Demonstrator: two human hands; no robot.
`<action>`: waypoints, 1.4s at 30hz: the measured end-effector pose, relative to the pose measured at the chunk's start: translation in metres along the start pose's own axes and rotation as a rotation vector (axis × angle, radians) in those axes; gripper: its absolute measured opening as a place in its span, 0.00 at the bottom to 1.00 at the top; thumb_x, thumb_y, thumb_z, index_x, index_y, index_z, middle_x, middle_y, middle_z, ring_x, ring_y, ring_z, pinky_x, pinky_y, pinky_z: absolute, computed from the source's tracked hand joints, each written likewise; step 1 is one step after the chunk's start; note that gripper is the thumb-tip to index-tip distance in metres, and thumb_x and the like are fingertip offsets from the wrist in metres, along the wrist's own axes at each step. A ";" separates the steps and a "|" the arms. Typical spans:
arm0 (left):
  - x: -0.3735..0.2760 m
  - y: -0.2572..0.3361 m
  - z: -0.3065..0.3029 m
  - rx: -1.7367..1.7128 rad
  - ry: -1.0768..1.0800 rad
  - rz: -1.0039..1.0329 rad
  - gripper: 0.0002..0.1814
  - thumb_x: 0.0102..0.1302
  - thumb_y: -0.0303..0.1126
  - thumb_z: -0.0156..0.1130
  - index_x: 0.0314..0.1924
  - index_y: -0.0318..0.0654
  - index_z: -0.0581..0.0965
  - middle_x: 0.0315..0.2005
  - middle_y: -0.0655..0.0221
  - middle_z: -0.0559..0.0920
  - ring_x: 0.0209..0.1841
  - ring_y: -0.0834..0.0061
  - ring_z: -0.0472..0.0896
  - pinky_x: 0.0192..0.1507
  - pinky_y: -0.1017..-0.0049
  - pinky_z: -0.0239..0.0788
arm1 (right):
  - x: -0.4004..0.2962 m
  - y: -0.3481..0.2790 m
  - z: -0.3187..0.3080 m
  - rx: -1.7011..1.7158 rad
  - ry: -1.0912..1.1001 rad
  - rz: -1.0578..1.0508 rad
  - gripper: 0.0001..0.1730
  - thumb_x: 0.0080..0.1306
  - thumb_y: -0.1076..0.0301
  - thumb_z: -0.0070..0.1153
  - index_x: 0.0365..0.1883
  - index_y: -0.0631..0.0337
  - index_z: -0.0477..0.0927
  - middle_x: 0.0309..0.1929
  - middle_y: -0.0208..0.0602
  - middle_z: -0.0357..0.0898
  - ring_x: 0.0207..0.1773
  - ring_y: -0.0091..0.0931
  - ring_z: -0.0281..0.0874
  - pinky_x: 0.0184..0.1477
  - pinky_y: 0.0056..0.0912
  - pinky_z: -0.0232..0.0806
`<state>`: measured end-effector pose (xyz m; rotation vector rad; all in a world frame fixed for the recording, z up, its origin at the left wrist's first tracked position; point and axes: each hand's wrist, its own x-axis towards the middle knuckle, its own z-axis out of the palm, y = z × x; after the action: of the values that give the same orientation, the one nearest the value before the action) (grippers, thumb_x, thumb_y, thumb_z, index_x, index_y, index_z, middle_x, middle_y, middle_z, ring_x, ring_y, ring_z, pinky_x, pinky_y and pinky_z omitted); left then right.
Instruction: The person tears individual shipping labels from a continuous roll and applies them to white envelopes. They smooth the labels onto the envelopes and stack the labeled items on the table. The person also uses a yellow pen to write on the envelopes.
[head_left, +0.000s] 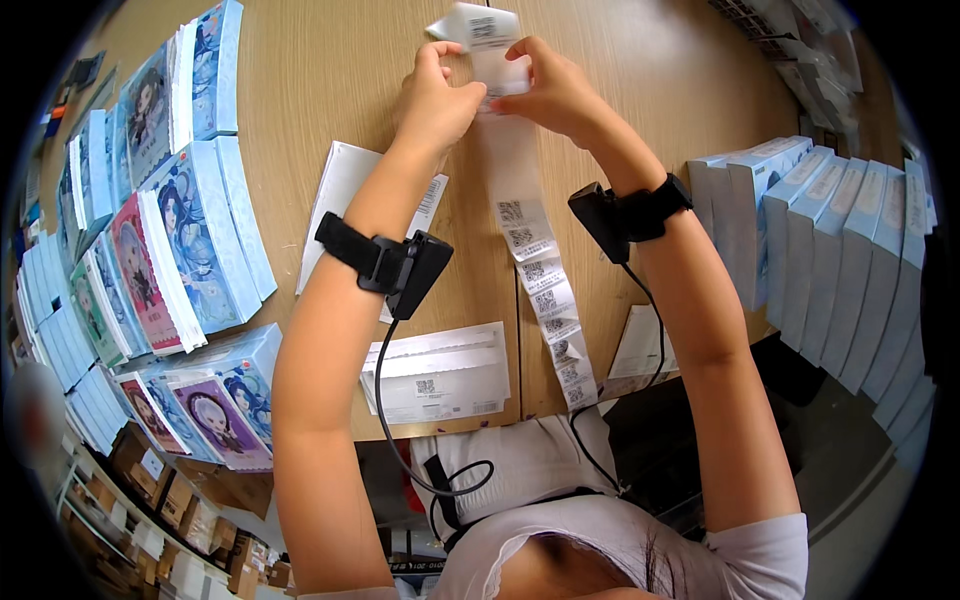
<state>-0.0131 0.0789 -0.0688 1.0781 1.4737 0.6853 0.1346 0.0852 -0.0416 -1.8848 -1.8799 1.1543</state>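
A long strip of printed labels with square codes runs down the wooden table and over its near edge; its middle part looks blank and translucent. At the far end of the strip, my left hand pinches the left edge between thumb and fingers. Opposite it, my right hand grips the right edge, the thumb and fingertips on the strip. Beyond both hands, the strip's end is folded over and bears a barcode. Both wrists wear black straps with small black devices and cables.
Stacked light blue illustrated boxes and colourful cards fill the left side. More blue boxes stand in a row at right. White printed sheets lie near the front edge, others under my left forearm. Plastic bags lie at upper right.
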 end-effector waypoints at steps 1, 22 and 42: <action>-0.001 0.002 0.001 -0.081 -0.041 0.018 0.27 0.58 0.24 0.58 0.58 0.44 0.62 0.52 0.58 0.66 0.45 0.76 0.72 0.43 0.78 0.68 | 0.001 0.002 -0.001 0.040 -0.023 0.018 0.28 0.52 0.70 0.65 0.50 0.62 0.68 0.39 0.41 0.75 0.41 0.27 0.77 0.38 0.28 0.72; -0.001 0.020 -0.031 -0.611 -0.367 0.065 0.18 0.67 0.34 0.47 0.49 0.28 0.76 0.37 0.68 0.78 0.37 0.83 0.72 0.43 0.84 0.68 | -0.014 0.002 -0.010 -0.038 0.426 -0.674 0.15 0.53 0.78 0.63 0.40 0.58 0.82 0.42 0.32 0.72 0.30 0.21 0.75 0.38 0.19 0.72; -0.040 -0.002 -0.059 -0.521 -0.118 0.043 0.19 0.65 0.31 0.52 0.55 0.34 0.69 0.50 0.66 0.74 0.44 0.77 0.74 0.46 0.77 0.66 | -0.064 -0.022 0.008 0.837 -0.166 -0.309 0.05 0.59 0.79 0.57 0.34 0.66 0.74 0.32 0.26 0.75 0.34 0.15 0.70 0.36 0.17 0.66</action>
<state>-0.0723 0.0506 -0.0417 0.7312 1.0864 0.9545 0.1226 0.0263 -0.0096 -1.0326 -1.3414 1.6598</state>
